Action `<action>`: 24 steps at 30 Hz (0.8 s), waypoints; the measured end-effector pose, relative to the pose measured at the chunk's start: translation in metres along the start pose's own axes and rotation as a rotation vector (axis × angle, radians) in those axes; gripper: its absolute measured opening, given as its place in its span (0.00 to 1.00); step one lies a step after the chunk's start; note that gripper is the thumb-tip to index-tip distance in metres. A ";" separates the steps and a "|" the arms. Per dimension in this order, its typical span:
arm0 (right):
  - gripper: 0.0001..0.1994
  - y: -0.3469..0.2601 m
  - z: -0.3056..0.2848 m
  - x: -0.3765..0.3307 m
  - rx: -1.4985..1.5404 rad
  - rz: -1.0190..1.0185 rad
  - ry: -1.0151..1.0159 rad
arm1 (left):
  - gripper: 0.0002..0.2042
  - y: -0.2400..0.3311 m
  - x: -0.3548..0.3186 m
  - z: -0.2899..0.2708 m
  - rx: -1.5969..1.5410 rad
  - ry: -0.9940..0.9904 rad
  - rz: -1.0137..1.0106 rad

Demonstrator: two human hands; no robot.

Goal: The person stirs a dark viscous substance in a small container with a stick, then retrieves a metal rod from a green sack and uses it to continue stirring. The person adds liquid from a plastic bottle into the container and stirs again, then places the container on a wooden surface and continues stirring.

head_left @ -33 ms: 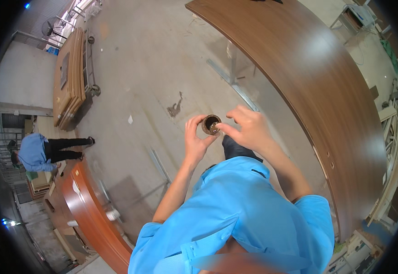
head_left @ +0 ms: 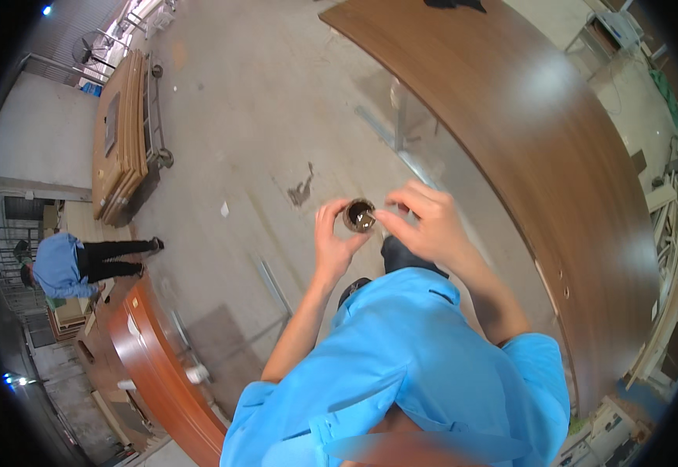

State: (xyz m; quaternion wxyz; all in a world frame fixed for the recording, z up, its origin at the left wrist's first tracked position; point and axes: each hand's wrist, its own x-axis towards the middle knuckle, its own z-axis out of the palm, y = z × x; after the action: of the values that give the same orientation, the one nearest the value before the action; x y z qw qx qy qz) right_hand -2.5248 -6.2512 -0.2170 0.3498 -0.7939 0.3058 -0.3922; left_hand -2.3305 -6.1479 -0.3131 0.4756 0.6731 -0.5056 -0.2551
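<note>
My left hand (head_left: pixel 334 243) is wrapped round a small round jar (head_left: pixel 350 217), held in front of me above the floor. The jar's mouth faces up and shows dark, shiny liquid inside. At the jar's right rim, my right hand (head_left: pixel 427 222) has thumb and forefinger pinched together. Something small and thin seems to be between those fingertips, reaching over the rim, but its kind is too small to make out.
A long brown wood-grain panel (head_left: pixel 510 140) curves along my right, raised on metal supports. A reddish-brown panel (head_left: pixel 156 354) lies at the left, near a person in blue (head_left: pixel 60 263). Stacked panels (head_left: pixel 121 136) lean on a wheeled cart. Metal bars (head_left: pixel 274 286) run near the floor.
My right fingertips have drawn slightly to the right, from over the jar's mouth to its rim. My left hand still holds the jar. The view has shifted a little.
</note>
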 end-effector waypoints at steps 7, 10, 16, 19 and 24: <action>0.08 -0.055 -0.005 0.176 1.482 -0.196 -0.890 | 0.32 -0.038 0.164 -0.043 0.014 0.150 -0.049; 0.12 -0.035 0.037 0.239 1.783 -0.193 -0.936 | 0.32 -0.067 0.227 -0.058 -0.104 0.203 -0.140; 0.05 0.054 0.098 0.398 1.564 -0.010 -0.691 | 0.32 -0.147 0.394 -0.106 -0.039 0.149 -0.133; 0.04 0.082 0.114 0.468 1.443 -0.006 -0.533 | 0.31 -0.169 0.479 -0.124 -0.037 0.051 -0.139; 0.06 0.091 0.139 0.554 1.607 -0.221 -0.711 | 0.31 -0.154 0.627 -0.138 -0.004 -0.158 0.002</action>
State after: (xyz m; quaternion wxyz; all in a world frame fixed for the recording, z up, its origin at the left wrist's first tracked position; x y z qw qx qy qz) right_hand -2.1477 -6.6806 -0.1250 0.8364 -0.4080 -0.2674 -0.2499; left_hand -1.9245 -6.6690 -0.3077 0.4358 0.6496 -0.5415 -0.3080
